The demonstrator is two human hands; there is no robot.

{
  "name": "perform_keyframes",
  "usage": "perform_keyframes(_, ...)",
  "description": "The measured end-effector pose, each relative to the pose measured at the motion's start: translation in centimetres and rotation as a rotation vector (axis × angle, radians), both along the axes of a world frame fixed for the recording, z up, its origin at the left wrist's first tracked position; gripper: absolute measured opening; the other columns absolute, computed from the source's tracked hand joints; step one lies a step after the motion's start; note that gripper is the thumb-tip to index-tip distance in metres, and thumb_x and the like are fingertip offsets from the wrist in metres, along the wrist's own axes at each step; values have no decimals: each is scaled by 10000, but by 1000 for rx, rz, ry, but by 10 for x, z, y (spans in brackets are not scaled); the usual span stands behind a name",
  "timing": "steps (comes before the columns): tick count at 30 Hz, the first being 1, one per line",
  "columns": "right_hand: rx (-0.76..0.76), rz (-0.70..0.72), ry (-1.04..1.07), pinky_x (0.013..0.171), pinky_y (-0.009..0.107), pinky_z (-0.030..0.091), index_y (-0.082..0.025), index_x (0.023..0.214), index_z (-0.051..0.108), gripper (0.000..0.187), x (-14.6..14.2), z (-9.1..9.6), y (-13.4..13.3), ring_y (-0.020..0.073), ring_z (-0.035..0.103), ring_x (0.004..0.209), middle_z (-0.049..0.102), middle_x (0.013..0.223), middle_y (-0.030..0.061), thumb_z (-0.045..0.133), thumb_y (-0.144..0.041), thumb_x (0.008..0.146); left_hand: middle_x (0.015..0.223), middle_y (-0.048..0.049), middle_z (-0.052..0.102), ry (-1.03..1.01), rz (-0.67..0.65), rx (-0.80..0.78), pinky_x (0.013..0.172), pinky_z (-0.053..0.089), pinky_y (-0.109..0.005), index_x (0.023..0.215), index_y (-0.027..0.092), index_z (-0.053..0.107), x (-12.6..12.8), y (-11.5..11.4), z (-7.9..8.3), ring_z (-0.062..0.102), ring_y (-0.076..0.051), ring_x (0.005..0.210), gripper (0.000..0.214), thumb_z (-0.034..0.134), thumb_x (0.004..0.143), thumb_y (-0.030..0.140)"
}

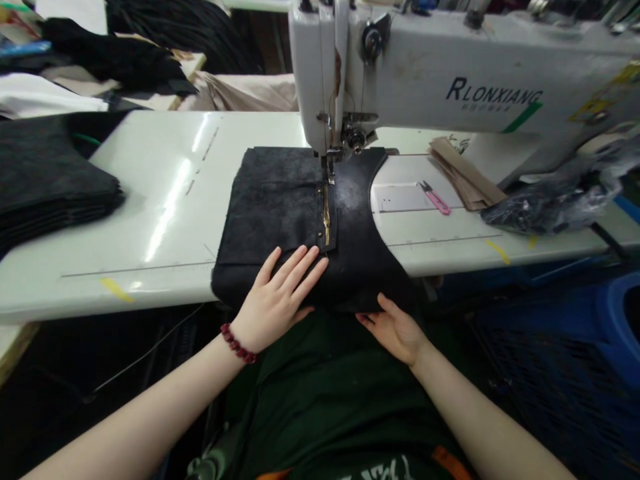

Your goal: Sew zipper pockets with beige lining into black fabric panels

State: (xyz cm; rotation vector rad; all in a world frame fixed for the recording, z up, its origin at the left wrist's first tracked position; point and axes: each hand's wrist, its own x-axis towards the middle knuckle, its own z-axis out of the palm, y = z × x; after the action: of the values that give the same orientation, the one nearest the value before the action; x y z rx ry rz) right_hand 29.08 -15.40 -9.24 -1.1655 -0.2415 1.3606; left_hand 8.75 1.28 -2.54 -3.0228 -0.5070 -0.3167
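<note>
A black leather-like panel (270, 213) lies on the machine bed, its near edge hanging over the table front. A gold-coloured zipper (327, 215) is set in a narrow slot in it, just in front of the needle area of the sewing machine (325, 87). My left hand (283, 293) rests flat on the panel, fingers stretched out, fingertips close to the zipper's lower end. At the panel's front edge, my right hand (395, 327) has its thumb over the top and its fingers curled beneath, gripping the material. Part of those fingers is hidden.
Pink thread snips (435, 198) lie right of the panel, beside brown strips (465, 175) and a clear plastic bag (560, 193). A stack of dark pieces (50, 177) sits on the table's left. A blue basket (565, 347) stands below at right.
</note>
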Motion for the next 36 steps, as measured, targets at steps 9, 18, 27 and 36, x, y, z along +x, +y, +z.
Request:
perform_keyframes(9, 418, 220, -883, 973, 385, 534, -257, 1313, 562, 397, 16, 125, 18, 186, 658, 1067, 676, 1234, 11, 471, -250, 927, 829, -68, 699, -4, 409, -446, 898, 538, -397, 914, 127, 692, 13, 27, 75, 691, -236, 851, 708, 187, 998, 617)
perform_keyframes(18, 46, 502, -1939, 663, 420, 608, -174, 1486, 439, 503, -23, 95, 55, 299, 664, 1060, 407, 1566, 69, 405, -322, 1006, 530, 26, 433, 49, 606, -410, 561, 450, -238, 620, 172, 535, 15, 46, 137, 582, -152, 565, 778, 228, 870, 843)
perform_keyframes(27, -1, 522, -1952, 636, 423, 599, -178, 1445, 497, 478, -23, 99, 50, 298, 695, 931, 452, 1531, 117, 429, -307, 990, 1182, -28, 684, 71, 51, -472, 1057, 476, -395, 1277, 165, 599, 9, 31, 95, 658, -229, 1064, 508, 308, 1020, 493)
perform_keyframes(36, 105, 489, -1815, 1145, 547, 358, -208, 1500, 425, 488, -27, 84, 47, 314, 553, 1277, 601, 1381, 140, 409, -233, 1013, 1603, -18, 314, 97, -112, -323, 1228, 282, -454, 1562, 269, 283, 4, 19, 45, 351, -253, 1457, 637, 388, 1002, 553)
